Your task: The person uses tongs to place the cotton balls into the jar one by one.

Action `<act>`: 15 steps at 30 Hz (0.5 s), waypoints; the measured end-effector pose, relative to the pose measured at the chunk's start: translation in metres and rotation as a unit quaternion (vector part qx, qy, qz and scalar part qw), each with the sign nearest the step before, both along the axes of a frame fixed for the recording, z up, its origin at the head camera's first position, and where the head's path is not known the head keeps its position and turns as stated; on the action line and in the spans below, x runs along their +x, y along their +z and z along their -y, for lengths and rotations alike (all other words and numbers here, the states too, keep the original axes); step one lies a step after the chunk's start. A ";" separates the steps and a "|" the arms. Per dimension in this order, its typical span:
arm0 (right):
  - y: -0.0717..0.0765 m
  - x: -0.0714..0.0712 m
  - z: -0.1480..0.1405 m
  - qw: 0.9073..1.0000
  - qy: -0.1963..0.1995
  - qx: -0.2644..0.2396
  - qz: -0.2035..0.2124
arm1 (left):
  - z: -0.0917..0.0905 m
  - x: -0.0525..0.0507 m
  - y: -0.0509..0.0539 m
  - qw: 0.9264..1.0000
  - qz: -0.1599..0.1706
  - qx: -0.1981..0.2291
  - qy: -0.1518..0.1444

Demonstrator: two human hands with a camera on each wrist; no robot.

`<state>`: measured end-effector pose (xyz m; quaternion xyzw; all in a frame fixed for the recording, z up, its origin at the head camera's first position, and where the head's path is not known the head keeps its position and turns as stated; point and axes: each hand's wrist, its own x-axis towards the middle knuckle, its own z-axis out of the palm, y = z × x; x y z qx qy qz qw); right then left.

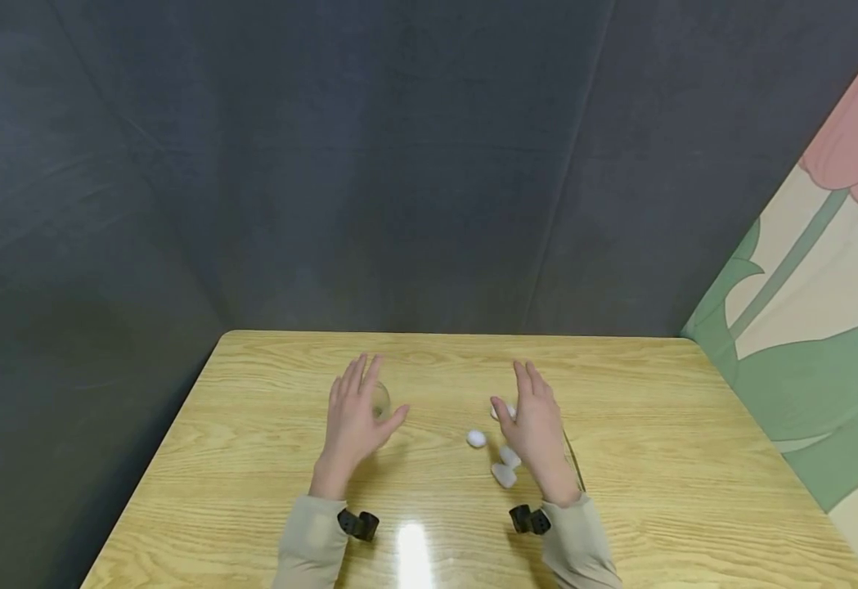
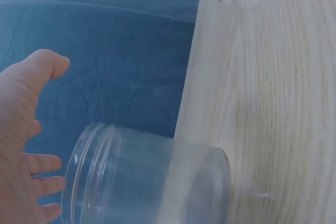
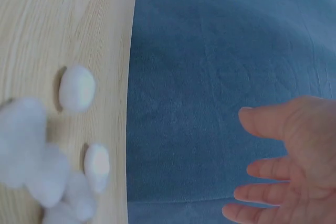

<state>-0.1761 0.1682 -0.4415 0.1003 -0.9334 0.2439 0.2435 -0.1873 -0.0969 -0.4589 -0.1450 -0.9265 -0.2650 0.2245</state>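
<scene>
Both hands are held up over the wooden table [image 1: 429, 368], palms toward each other, with nothing in them. Fingers of the left hand [image 1: 351, 421] are extended, the thumb apart. A clear jar [image 2: 152, 177] stands upright by that hand, partly hidden behind it in the head view. My right hand [image 1: 537, 425] is likewise spread, above several white cotton balls [image 1: 476, 439]. In the right wrist view, these soft-looking cotton balls [image 3: 77, 88] lie loosely grouped, some touching; the hand does not touch them. A thin dark edge [image 1: 576, 462] shows beside the right wrist, mostly hidden.
A dark cloth [image 1: 399, 164] hangs behind the table and down its left side. At the right is a curtain [image 1: 826, 352] with a pink and green flower print. Each wrist wears a small black camera [image 1: 358, 524].
</scene>
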 end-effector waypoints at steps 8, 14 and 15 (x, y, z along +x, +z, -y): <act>0.002 0.006 -0.011 0.999 -0.016 -0.017 0.038 | 0.012 0.001 -0.004 0.999 0.007 0.044 0.000; -0.002 0.008 -0.019 0.999 -0.027 -0.023 0.037 | 0.021 0.001 -0.007 0.996 -0.009 0.090 -0.014; -0.002 0.009 -0.020 0.999 -0.030 -0.025 0.038 | 0.022 0.001 -0.008 0.995 -0.011 0.098 -0.017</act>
